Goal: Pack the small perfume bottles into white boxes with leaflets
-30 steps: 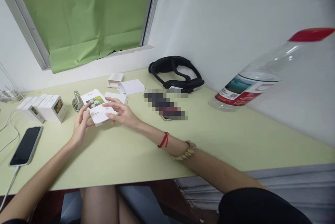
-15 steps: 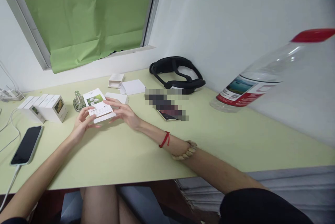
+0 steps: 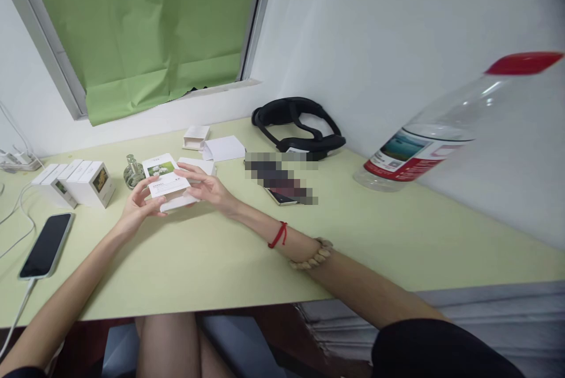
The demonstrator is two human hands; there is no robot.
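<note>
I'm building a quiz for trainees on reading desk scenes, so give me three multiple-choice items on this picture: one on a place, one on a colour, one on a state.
1. Where does the phone with the cable lie?
A. at the desk's left edge
B. beside the water bottle
C. on the window sill

2. What colour is the cap of the water bottle?
A. blue
B. red
C. white

3. How is the white box with the flower picture held?
A. lying flat, untouched
B. in the left hand alone
C. between both hands, off the desk

Answers:
1 A: the phone lies far left on the desk, cable running toward the near edge.
2 B: the cap at the upper right is red.
3 C: the left hand and the right hand each grip a side of the box, above the desk.
</note>
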